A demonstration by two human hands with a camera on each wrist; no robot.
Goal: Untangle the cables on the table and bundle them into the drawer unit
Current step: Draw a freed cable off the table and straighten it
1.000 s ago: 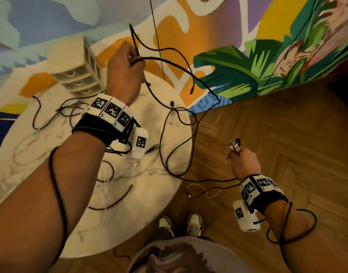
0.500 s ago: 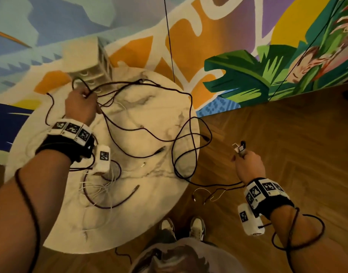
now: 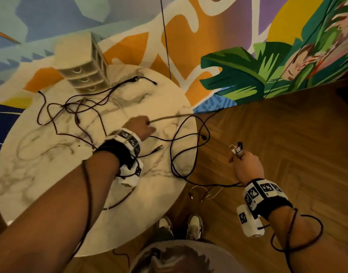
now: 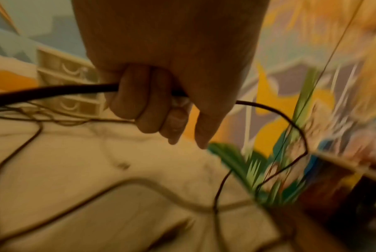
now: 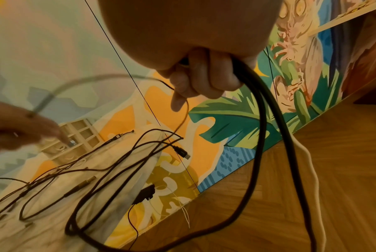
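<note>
Several dark cables [image 3: 84, 107] lie tangled across the round marble table [image 3: 51, 174]. My left hand [image 3: 142, 127] is over the table's middle, fingers curled round a dark cable [image 4: 53, 92] that runs off to the right past the table edge. My right hand [image 3: 246, 164] is held out over the wooden floor to the right of the table, gripping a bunch of cable ends, with plugs [image 3: 236, 149] sticking up from the fist and black cables [image 5: 260, 119] hanging below. The beige drawer unit [image 3: 84, 64] stands at the table's far edge.
A painted mural wall [image 3: 248, 56] rises behind the table. Wooden parquet floor [image 3: 287, 134] lies to the right. Cable loops [image 3: 189, 150] hang over the table's right edge, and thin wire ends [image 3: 204, 192] dangle above the floor. My shoes [image 3: 181, 227] are by the table's near edge.
My left hand came down from a raised position, passed by the drawer unit, dropped the cables there, and now grips a cable at mid-table. My right hand stayed put.
</note>
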